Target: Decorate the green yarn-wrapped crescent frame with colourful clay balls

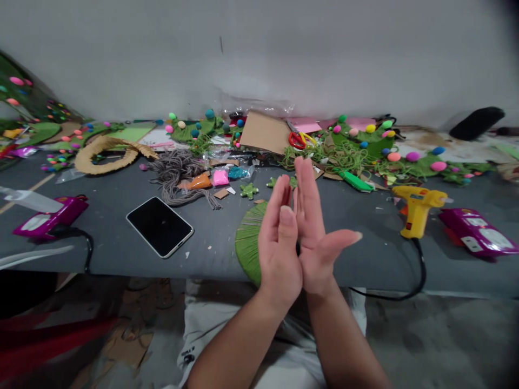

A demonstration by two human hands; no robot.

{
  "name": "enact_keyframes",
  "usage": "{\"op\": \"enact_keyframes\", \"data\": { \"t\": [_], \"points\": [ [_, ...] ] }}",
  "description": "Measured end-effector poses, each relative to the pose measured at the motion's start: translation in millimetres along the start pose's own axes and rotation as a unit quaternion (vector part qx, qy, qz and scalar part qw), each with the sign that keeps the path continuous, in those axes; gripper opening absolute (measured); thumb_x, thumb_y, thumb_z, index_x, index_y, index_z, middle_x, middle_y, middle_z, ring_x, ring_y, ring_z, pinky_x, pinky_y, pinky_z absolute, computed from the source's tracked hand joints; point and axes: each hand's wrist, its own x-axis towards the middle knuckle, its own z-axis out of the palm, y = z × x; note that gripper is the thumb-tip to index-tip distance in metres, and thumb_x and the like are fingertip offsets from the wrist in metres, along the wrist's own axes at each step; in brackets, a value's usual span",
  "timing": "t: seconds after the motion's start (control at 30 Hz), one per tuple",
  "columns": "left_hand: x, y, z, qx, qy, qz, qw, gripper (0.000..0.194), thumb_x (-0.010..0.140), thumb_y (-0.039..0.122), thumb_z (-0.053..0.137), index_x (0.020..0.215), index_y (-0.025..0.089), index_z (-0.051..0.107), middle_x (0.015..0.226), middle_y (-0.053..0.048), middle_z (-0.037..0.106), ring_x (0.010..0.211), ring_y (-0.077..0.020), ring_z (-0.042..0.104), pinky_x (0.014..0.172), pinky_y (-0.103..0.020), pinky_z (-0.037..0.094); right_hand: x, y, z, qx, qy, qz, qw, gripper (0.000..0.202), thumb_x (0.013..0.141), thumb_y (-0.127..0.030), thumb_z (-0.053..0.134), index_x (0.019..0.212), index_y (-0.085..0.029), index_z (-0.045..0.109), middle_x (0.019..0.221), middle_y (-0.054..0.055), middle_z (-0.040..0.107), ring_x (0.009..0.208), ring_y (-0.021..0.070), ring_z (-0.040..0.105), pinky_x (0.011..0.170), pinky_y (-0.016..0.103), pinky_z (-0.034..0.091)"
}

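My left hand [280, 243] and my right hand [314, 237] are held up in front of me, wrists close together and palms facing. Their fingers stretch out straight, and the right thumb sticks out to the side. Whether anything lies between the palms is hidden. Behind the left hand, partly covered by it, is a round green yarn-wrapped piece [248, 246] at the table's front edge. Just beyond the fingertips lie small green star-shaped pieces [248, 190]. Small orange [198, 181], pink [220, 178] and teal [237, 172] packets rest farther left.
A phone [160, 226] lies on the grey table [214, 243]. At right are a yellow glue gun [418, 208] and a purple device [478, 232]; another purple device [52, 217] sits left. Grey yarn [174, 173], red-handled scissors [297, 141], cardboard [263, 132] and a tan ring [87, 156] line the back.
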Motion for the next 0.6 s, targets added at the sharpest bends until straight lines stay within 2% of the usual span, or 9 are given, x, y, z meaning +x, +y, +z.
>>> {"op": "enact_keyframes", "data": {
  "t": [0.13, 0.27, 0.4, 0.5, 0.6],
  "points": [
    [1.3, -0.3, 1.0, -0.063, 0.007, 0.007, 0.998, 0.036, 0.106, 0.03, 0.056, 0.14, 0.038, 0.065, 0.16, 0.004, 0.055, 0.154, -0.0221, 0.045, 0.13, -0.039, 0.037, 9.0, -1.7, -8.1, 0.131, 0.041, 0.004, 0.991, 0.098, 0.085, -0.087, -0.013, 0.169, -0.041, 0.01, 0.177, -0.006, 0.023, 0.166, 0.0226, 0.012, 0.131, 0.063, 0.026],
    [-2.3, 8.5, 3.0, -0.063, -0.017, 0.006, 0.998, 0.036, 0.108, 0.032, 0.052, 0.141, 0.039, 0.065, 0.162, 0.005, 0.053, 0.156, -0.0216, 0.042, 0.131, -0.038, 0.034, 17.1, -11.4, -18.0, 0.208, 0.049, 0.047, 0.976, 0.096, 0.088, -0.088, -0.005, 0.17, -0.04, 0.011, 0.175, -0.001, 0.029, 0.166, 0.0252, 0.016, 0.129, 0.068, 0.024],
    [-10.6, 12.3, 6.7, -0.025, -0.027, 0.033, 0.999, 0.039, 0.11, 0.035, 0.047, 0.145, 0.04, 0.063, 0.164, 0.007, 0.05, 0.16, -0.0219, 0.034, 0.134, -0.039, 0.028, 18.7, -16.6, -15.3, 0.27, 0.078, 0.045, 0.959, 0.096, 0.089, -0.089, 0.002, 0.169, -0.038, 0.019, 0.172, 0.002, 0.035, 0.166, 0.0285, 0.017, 0.13, 0.068, 0.019],
    [-16.9, 11.3, 7.8, 0.037, -0.048, 0.047, 0.997, 0.042, 0.11, 0.038, 0.045, 0.15, 0.042, 0.057, 0.168, 0.01, 0.042, 0.164, -0.0228, 0.024, 0.136, -0.041, 0.021, 17.8, -16.3, -8.3, 0.257, 0.072, 0.028, 0.963, 0.094, 0.09, -0.09, 0.01, 0.169, -0.041, 0.02, 0.173, 0.0, 0.032, 0.166, 0.0296, 0.014, 0.13, 0.068, 0.017],
    [-16.7, 11.9, 5.9, 0.064, -0.071, 0.034, 0.995, 0.047, 0.109, 0.049, 0.042, 0.155, 0.041, 0.051, 0.172, 0.012, 0.033, 0.166, -0.0227, 0.013, 0.138, -0.041, 0.013, 12.8, -14.3, -4.6, 0.155, 0.063, 0.01, 0.986, 0.092, 0.089, -0.09, 0.007, 0.168, -0.043, 0.017, 0.176, -0.004, 0.026, 0.167, 0.028, 0.011, 0.133, 0.065, 0.016]
  ]
}}
